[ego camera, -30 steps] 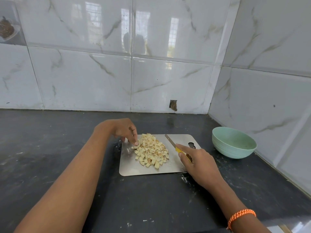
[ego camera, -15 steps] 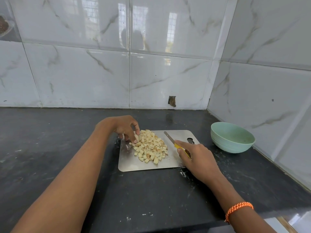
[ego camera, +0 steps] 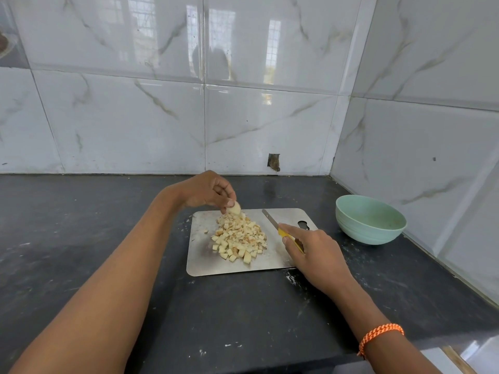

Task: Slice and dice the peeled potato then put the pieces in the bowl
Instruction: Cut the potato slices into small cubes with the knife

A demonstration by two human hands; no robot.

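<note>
Left hand (ego camera: 205, 191) pinches a potato piece (ego camera: 234, 209) above the diced pile (ego camera: 239, 237); right hand (ego camera: 313, 255) grips the knife (ego camera: 280, 229) on the board (ego camera: 199, 255).

Two hands: left hand (ego camera: 208, 190), right hand (ego camera: 314, 255); one knife (ego camera: 280, 230); one steel cutting board (ego camera: 201, 263); one green bowl (ego camera: 370, 219), far right; one uncut potato piece (ego camera: 234, 209) in left fingertips; one heap of potato cubes (ego camera: 239, 237), too many to count; one stray cube (ego camera: 206, 231) left of heap; one orange wristband (ego camera: 379, 334)
</note>
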